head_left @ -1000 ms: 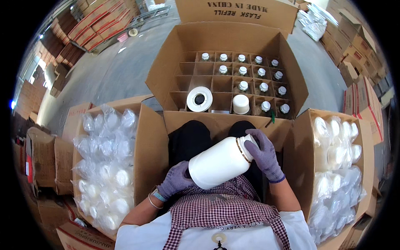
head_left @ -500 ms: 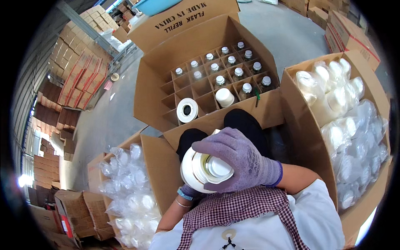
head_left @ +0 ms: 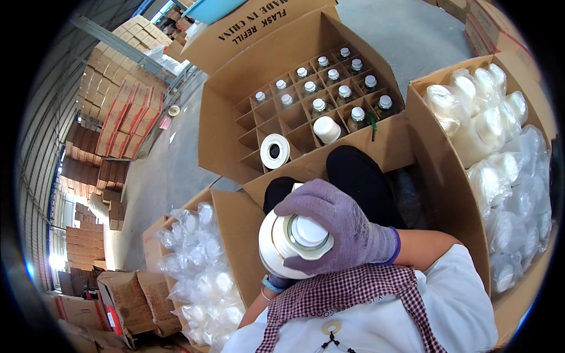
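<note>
On my left side, the grey floor point(head_left: 156, 176) goes far back. On it I see a pile of cartons with red stripes point(head_left: 128, 117), and near this pile there are a small pink container point(head_left: 165, 122) and a round pale thing point(head_left: 174, 110). Farther behind there are many plain cartons point(head_left: 126, 40), one above another, and a grey metal beam point(head_left: 118, 46) passes slanting in front of them. The ribbed wall point(head_left: 35, 159) is at my far left. Low on this side, worn brown boxes point(head_left: 126, 300) stand side by side. At the top I see part of a blue basin point(head_left: 212, 8); at the upper right, one more striped carton point(head_left: 494, 29).
</note>
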The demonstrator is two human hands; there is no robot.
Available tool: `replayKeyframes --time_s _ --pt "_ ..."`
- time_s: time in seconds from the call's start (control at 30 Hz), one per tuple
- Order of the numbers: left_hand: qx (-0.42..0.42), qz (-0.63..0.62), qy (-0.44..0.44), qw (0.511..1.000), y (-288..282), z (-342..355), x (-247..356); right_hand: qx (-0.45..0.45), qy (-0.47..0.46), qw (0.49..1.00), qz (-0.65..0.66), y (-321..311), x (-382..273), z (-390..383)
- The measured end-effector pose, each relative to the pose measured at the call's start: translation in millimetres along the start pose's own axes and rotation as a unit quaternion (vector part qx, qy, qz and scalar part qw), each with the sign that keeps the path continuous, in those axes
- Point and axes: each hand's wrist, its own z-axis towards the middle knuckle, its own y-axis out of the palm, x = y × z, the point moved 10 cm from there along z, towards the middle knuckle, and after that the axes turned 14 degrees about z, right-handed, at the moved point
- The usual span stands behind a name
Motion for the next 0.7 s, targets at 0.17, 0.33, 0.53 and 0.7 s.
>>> replayKeyframes --time_s 0.17,0.33,0.53,0.7 --pt "-0.027 0.059 -0.006 0.998 -4 -14 8 -0.017 -0.022 0.999 0.043 6 -4 6" --pt "-0.055 0.126 0.021 0.990 2 -9 21 -0.085 -0.069 0.985 0.132 15 -4 19" --pt "-0.084 0.222 0.057 0.970 7 7 30 -0.156 -0.049 0.964 0.212 19 20 22" --pt "0.003 0.244 0.012 0.970 -32 39 31 -0.002 -0.033 0.990 0.136 -13 61 17"
